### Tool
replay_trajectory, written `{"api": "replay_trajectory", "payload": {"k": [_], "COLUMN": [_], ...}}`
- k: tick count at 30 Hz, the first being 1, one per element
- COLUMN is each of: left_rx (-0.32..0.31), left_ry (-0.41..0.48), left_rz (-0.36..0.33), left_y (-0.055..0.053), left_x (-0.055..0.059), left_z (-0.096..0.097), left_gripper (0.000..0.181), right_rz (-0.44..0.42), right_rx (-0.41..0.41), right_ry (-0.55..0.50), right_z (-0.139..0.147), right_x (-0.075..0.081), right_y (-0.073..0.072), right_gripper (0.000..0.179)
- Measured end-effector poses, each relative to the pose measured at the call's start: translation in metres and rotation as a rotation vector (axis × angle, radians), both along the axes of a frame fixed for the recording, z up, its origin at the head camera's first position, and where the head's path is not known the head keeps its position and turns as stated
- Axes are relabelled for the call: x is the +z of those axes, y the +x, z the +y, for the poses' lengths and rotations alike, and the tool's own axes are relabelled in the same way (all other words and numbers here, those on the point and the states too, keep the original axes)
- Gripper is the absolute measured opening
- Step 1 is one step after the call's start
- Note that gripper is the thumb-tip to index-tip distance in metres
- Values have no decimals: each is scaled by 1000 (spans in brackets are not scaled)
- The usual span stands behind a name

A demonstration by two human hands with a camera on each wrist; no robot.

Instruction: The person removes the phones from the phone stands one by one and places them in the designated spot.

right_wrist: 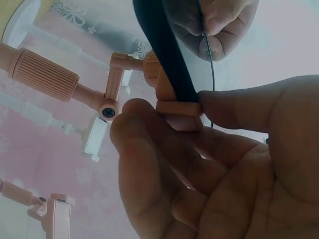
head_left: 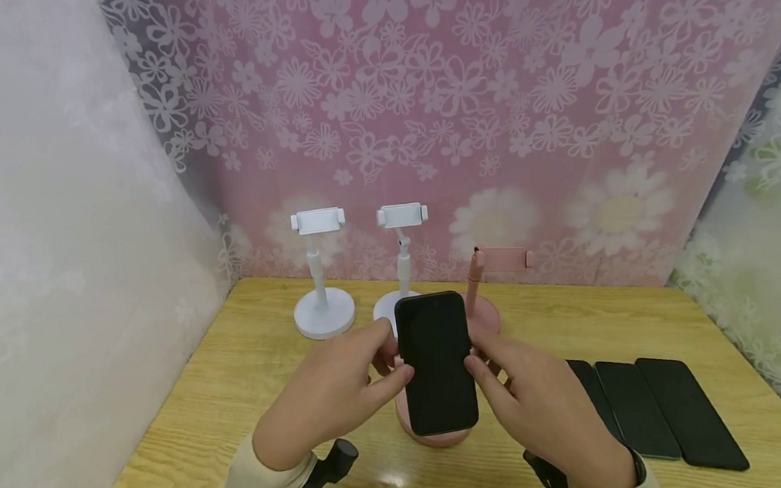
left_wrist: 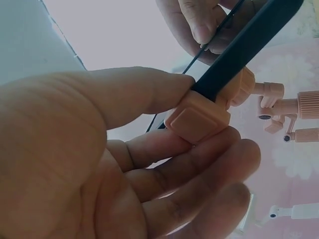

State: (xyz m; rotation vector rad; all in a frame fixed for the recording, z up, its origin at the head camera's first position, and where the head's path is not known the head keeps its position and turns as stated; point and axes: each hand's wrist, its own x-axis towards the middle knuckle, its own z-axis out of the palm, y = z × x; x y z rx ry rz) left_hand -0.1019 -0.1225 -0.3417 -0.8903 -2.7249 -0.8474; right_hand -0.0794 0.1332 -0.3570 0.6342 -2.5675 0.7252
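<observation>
Wooden table (head_left: pixel 235 381) underneath, two white stands (head_left: pixel 322 281) at the back, three dark phones (head_left: pixel 656 407) lying flat on the right. Centre stage: a black phone (head_left: pixel 437 364) upright in the pink stand's clamp (left_wrist: pixel 199 117). Left hand (head_left: pixel 334 396) and right hand (head_left: pixel 544 409) each pinch a clamp end, thumbs on the phone's edges.

phone (head_left: pixel 436 364) hides pink stand's clamp | stand base (head_left: pixel 435 435) mostly hidden
</observation>
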Motion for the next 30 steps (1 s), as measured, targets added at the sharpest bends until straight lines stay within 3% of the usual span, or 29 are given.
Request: {"api": "replay_trajectory", "payload": {"k": [4,9,11,17,23,30], "left_rx": [-8,-28,-33,-55,-80,-162], "left_ry": [-2,7,13,25,53,147], "left_rz": [-16,-28,-45,-84,-135,-228], "left_y": [1,0,0,-1,-7,-19], "left_x": [-2,-1,1,4,4,1], "left_z": [-1,-2,-3,-8,-11,-19], "left_gripper": [21,20,20,17,18,21], "right_rz": [19,151,189,252,329,445], "right_rx": [-19,-2,28,153,246,200], "right_ry": [-24,-68,-47,118,165,170], "right_z": [-2,-11,-18,-35,-46,-63], "right_x": [-4,-4,0,20,29,23], "right_y": [1,-4,-7,-23,-43,-54], "right_gripper": [46,87,92,85,70,44]}}
